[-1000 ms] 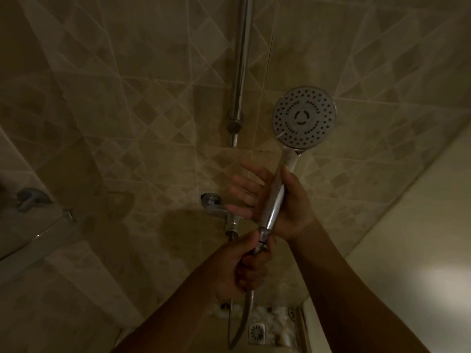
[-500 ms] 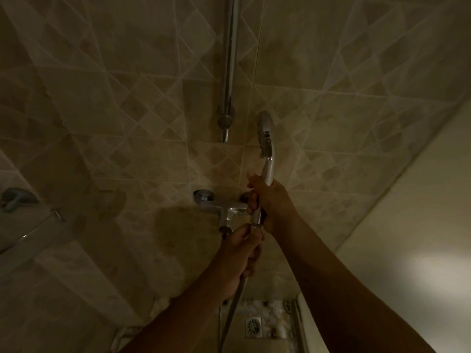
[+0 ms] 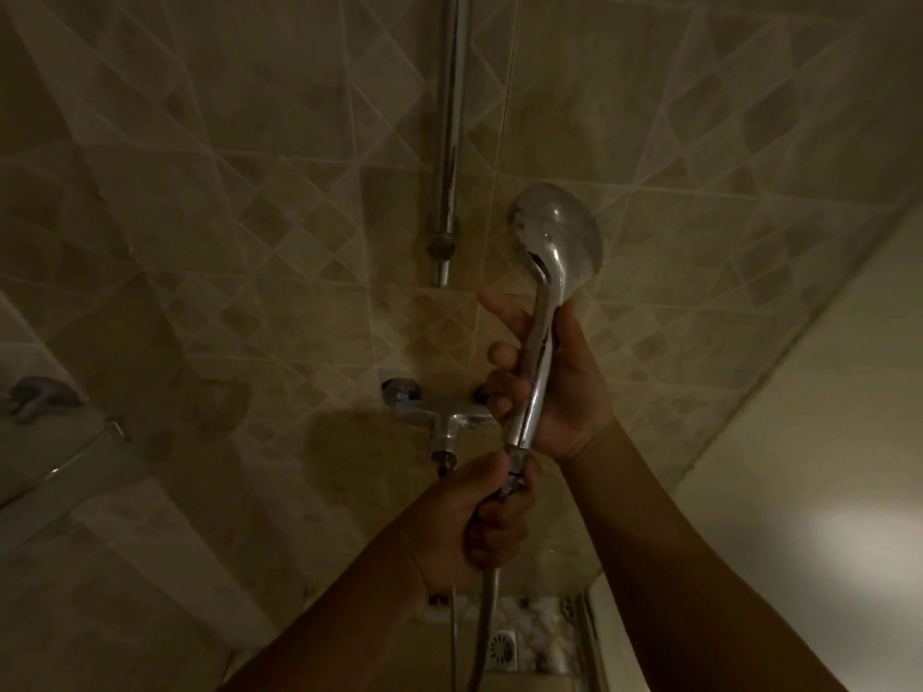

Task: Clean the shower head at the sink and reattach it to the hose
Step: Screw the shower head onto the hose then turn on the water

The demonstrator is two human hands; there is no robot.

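The right hand (image 3: pixel 564 392) holds the shower head (image 3: pixel 559 242); the left hand (image 3: pixel 474 521) grips the hose (image 3: pixel 487 616) below.

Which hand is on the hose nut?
The left hand, pinching the hose nut; the right hand holds the shower head higher up, by its handle.

Shower head (image 3: pixel 559 237): chrome, round, glossy back towards the camera; upright right of frame centre, handle running down and slightly left; lower end meets the hose connector, thread engagement not discernible; hose (image 3: pixel 488 606): metallic, flexible, hanging to the bottom edge at centre.
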